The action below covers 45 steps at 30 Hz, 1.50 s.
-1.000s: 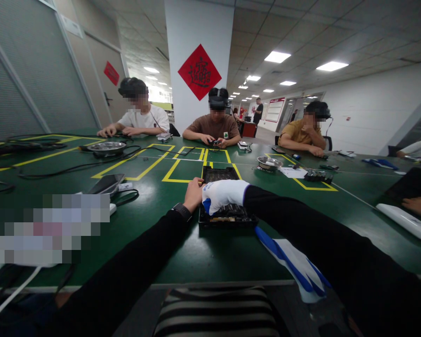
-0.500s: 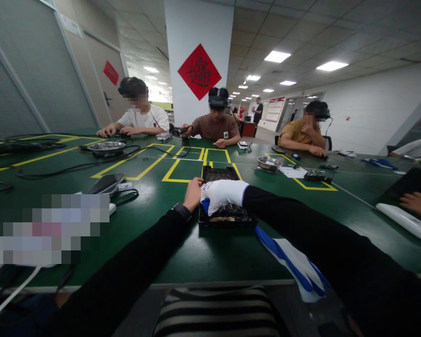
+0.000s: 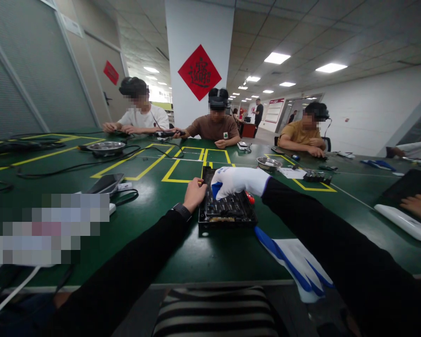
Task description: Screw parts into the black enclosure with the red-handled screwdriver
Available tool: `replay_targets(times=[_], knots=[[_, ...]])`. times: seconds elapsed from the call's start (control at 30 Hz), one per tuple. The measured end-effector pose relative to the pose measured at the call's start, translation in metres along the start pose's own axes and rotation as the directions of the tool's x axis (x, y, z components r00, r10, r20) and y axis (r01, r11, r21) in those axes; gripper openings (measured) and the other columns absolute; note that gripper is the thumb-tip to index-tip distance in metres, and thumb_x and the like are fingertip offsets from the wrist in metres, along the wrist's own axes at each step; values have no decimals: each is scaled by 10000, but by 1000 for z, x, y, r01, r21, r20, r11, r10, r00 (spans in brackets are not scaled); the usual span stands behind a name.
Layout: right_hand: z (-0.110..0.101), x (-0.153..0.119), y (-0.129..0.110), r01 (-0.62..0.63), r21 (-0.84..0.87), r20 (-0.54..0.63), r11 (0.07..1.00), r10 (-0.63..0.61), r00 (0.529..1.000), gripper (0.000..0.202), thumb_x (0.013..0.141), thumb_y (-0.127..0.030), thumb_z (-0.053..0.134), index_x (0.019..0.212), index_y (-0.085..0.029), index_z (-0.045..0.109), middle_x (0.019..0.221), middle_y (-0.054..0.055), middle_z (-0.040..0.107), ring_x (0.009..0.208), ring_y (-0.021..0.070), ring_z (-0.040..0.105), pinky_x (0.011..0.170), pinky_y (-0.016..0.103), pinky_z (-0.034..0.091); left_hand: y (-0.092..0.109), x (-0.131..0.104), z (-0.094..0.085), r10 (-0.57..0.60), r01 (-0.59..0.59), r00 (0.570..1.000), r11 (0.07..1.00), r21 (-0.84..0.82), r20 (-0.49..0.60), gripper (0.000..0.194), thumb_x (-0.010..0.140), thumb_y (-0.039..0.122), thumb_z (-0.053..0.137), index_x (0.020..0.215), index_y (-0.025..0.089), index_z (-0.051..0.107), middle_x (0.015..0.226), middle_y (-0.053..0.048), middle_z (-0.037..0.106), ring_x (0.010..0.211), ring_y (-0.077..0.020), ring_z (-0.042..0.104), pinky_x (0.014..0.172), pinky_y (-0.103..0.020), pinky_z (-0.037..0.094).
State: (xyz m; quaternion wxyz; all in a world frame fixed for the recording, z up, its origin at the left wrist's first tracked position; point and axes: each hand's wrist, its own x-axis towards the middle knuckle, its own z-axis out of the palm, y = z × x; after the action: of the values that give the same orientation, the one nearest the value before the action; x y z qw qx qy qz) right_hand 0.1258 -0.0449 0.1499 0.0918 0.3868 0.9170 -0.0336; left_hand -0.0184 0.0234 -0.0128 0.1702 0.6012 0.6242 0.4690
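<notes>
A black plastic case with rows of small metal pieces, probably screwdriver bits, lies open on the green table in front of me. My left hand, bare with a dark watch at the wrist, grips the case's left edge. My right hand wears a white glove with blue fingertips and hovers over the middle of the case. Its fingers are curled together, and what they hold, if anything, is hidden. Just beyond the case's right edge, partly behind the right wrist, shows a red object.
A loose white-and-blue glove hangs over the table's front edge. Metal bowls stand farther back, near black parts at right. A phone and cables lie left. Three people wearing headsets sit opposite; another person's hand is at right.
My gloved right hand has moved right and slightly away, uncovering rows of pieces in the case and the red object. My left hand stays at the case's left edge.
</notes>
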Motion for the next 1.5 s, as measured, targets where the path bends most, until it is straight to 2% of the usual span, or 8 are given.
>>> replay_targets(times=[0.3, 0.53, 1.0, 1.17, 1.27, 1.33, 1.4, 1.5], knots=[[12, -31, 64, 8, 42, -204, 999, 1, 979, 326, 702, -176, 566, 1015, -210, 650, 1011, 28, 654, 844, 148, 597, 781, 224, 429, -2, 2, 3, -5, 5, 1000, 1000, -14, -4, 276, 747, 276, 514, 982, 141, 565, 937, -94, 622, 857, -187, 576, 777, -294, 436], [78, -40, 148, -144, 37, -83, 989, 146, 986, 577, 638, -123, 587, 1189, -291, 556, 1190, 14, 576, 1009, 201, 574, 871, 256, 429, 1, -2, 1, 0, 0, 1000, 1000, 7, -13, 272, 761, 288, 498, 983, 145, 563, 955, -100, 605, 869, -188, 571, 785, -300, 434], [122, -17, 161, -359, 137, -231, 923, 382, 895, 468, 869, -260, 405, 1329, -175, 388, 1369, 171, 399, 1179, 245, 484, 988, 359, 357, -1, -2, 3, -26, 26, 1000, 999, -30, -4, 284, 753, 270, 512, 1004, 145, 559, 972, -100, 598, 878, -187, 572, 799, -316, 436], [104, -28, 162, -84, 332, -564, 940, 269, 780, 329, 778, -173, 506, 1101, -204, 557, 1273, 82, 515, 1164, 202, 482, 1019, 375, 324, -2, -1, 4, -40, 39, 999, 998, -45, -19, 281, 758, 276, 504, 1000, 148, 568, 967, -95, 600, 899, -190, 565, 825, -328, 429], [73, -27, 135, 294, 572, -786, 766, 409, 464, 310, 774, -274, 548, 1073, -201, 510, 1136, 63, 582, 888, 141, 597, 821, 311, 479, -1, -2, 4, -31, 28, 998, 998, -59, -54, 264, 748, 249, 504, 976, 143, 582, 956, -90, 602, 915, -186, 556, 846, -323, 422], [53, -22, 109, 515, 671, -734, 534, 577, 359, 347, 788, -397, 529, 1075, -210, 473, 984, 32, 620, 606, 78, 565, 580, 230, 494, 2, -5, 3, -6, 0, 997, 997, -77, -82, 261, 742, 232, 502, 969, 139, 590, 958, -87, 601, 906, -177, 556, 834, -307, 430], [43, -16, 84, 655, 705, -629, 271, 665, 402, 359, 801, -503, 477, 990, -198, 479, 813, 5, 624, 438, 39, 446, 414, 167, 399, 6, -9, 1, 37, -46, 993, 996, -82, -108, 252, 740, 225, 502, 957, 143, 602, 956, -80, 600, 882, -166, 561, 816, -290, 439], [52, -6, 58, 652, 745, -423, -139, 657, 624, 392, 791, -573, 461, 858, -186, 456, 655, -14, 591, 359, 24, 333, 321, 141, 271, 17, -15, -5, 138, -146, 980, 988, -43, -144, 214, 760, 251, 492, 895, 163, 632, 939, -63, 606, 848, -156, 562, 822, -281, 435]])
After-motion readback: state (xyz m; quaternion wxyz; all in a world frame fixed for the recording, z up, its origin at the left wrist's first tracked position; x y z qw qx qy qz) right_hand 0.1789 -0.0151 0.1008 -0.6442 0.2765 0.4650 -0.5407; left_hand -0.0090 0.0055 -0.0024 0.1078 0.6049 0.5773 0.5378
